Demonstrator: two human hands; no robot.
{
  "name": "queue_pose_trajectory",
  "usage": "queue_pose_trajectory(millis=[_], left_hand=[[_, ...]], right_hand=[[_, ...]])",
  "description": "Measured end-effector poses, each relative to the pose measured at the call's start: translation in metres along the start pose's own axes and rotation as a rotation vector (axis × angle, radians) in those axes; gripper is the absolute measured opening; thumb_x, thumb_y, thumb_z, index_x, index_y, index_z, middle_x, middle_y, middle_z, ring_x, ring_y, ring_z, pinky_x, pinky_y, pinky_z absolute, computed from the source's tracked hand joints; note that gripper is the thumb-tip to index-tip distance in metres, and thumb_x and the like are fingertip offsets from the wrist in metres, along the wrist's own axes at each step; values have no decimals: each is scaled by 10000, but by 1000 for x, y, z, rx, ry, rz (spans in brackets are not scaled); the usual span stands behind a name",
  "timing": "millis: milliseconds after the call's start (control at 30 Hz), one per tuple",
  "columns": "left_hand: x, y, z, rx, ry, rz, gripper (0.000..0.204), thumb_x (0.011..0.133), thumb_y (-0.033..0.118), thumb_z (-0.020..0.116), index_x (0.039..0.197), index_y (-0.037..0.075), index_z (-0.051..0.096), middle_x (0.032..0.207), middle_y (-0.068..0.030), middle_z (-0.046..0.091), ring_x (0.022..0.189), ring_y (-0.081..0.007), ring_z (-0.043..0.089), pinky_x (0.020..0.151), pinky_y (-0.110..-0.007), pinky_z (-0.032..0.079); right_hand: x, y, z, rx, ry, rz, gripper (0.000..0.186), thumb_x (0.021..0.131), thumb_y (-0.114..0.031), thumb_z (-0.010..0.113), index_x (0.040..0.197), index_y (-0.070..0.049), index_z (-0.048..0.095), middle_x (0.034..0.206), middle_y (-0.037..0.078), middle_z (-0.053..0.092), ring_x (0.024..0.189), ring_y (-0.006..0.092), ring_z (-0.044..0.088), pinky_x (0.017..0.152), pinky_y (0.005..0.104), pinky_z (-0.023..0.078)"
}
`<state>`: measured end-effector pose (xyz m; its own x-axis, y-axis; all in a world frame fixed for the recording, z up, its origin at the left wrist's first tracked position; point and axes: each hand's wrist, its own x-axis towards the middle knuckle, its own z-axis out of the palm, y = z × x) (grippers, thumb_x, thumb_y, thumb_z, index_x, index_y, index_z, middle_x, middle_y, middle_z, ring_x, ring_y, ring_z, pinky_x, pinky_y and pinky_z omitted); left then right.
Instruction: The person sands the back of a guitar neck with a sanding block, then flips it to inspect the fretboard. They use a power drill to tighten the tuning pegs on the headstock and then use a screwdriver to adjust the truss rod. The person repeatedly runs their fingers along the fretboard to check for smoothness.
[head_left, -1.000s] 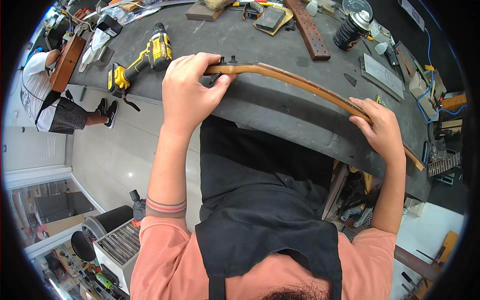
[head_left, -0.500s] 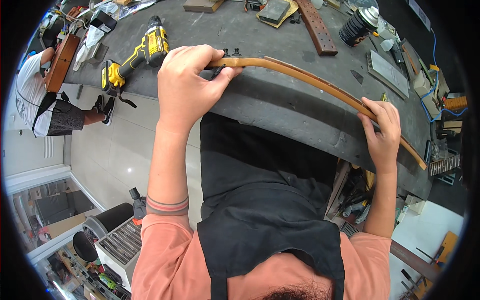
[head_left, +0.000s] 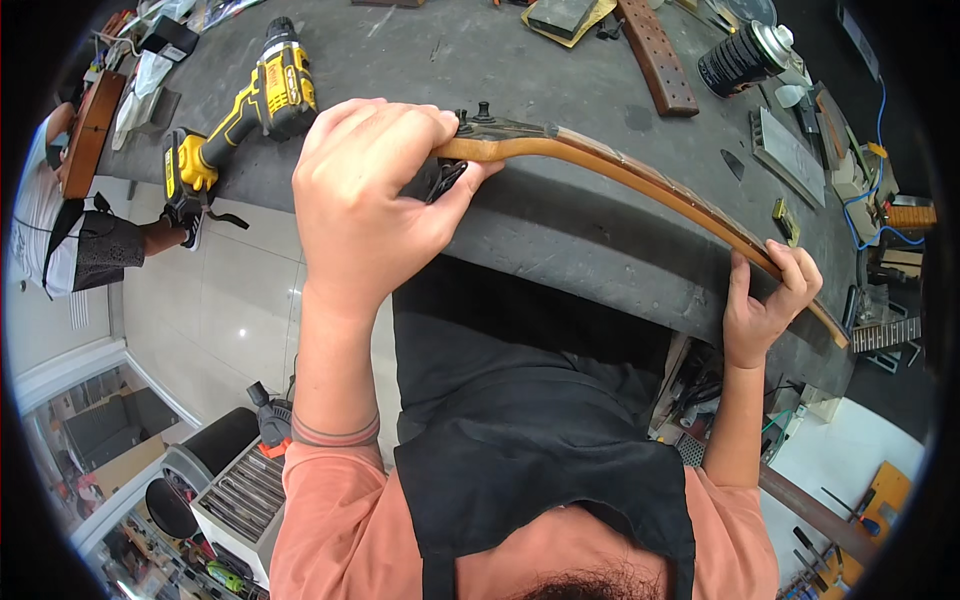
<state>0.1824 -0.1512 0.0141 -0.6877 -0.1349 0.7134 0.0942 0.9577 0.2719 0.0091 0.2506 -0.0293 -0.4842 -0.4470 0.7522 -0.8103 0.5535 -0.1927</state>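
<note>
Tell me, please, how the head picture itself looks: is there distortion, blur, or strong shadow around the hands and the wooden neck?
Head view: strong fisheye bending, so the bench edge curves and a black rim frames the picture; the left hand looms large, the right hand small; the guitar neck and both hands look sharp; light is even, with soft shadow under the bench.

Warm orange-brown wooden guitar neck w/ darker brown top face & black tuning pegs at its head end. Grey workbench, scuffed & blotchy. Yellow-and-black cordless drill on it. Dark reddish-brown fretboard strip w/ pale fret lines. Black spray can w/ silver top. Person's shirt is salmon-orange, apron black. Blue cable at right. Floor tiles pale grey.
</note>
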Motion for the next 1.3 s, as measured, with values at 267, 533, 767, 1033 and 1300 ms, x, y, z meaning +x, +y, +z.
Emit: queue_pose_trajectory(millis=[267, 533, 767, 1033, 1300], left_hand=[[-2, 0, -1, 1, -23, -17, 387, 714, 40, 1027, 1049, 12, 834, 1047, -121, 895, 977, -324, 847, 1053, -494, 638], [-18, -4, 1, -22, -26, 27, 371, 791, 48, 983, 1125, 37, 823, 1145, -144, 909, 1115, -346, 870, 1097, -544, 615], [-67, -1, 16, -38, 36, -5, 373, 932, 133, 916, 1249, 81, 726, 1321, -142, 884, 1298, -365, 839, 1238, -574, 521], [-33, 1, 3, -111, -91, -55, 432, 906, -105, 921, 1299, -22, 762, 1327, -233, 873, 1331, -387, 817, 1278, -585, 513], [-10, -17, -9, -150, -188, -276, 345, 977, -90, 905, 1302, -70, 789, 1281, -201, 874, 1269, -305, 833, 1245, -465, 557]], right_hand=[[10, -4, -7, -154, -169, -56, 511, 900, -34, 937, 1376, -103, 765, 1341, 68, 839, 1256, 296, 757, 1196, 468, 466], [3, -4, -17, -200, -212, -6, 485, 916, -81, 938, 1375, -92, 777, 1398, 80, 850, 1301, 303, 768, 1239, 492, 465], [-22, 6, -44, -196, -287, 30, 464, 991, -153, 877, 1441, -76, 787, 1493, 113, 829, 1435, 339, 746, 1290, 544, 456], [-23, 30, -49, -167, -142, -12, 440, 978, 2, 864, 1398, -118, 808, 1368, 75, 850, 1314, 306, 784, 1212, 497, 494], [-17, 64, -56, -165, -68, -58, 525, 896, -24, 918, 1396, -155, 828, 1334, 41, 843, 1251, 297, 785, 1152, 474, 534]])
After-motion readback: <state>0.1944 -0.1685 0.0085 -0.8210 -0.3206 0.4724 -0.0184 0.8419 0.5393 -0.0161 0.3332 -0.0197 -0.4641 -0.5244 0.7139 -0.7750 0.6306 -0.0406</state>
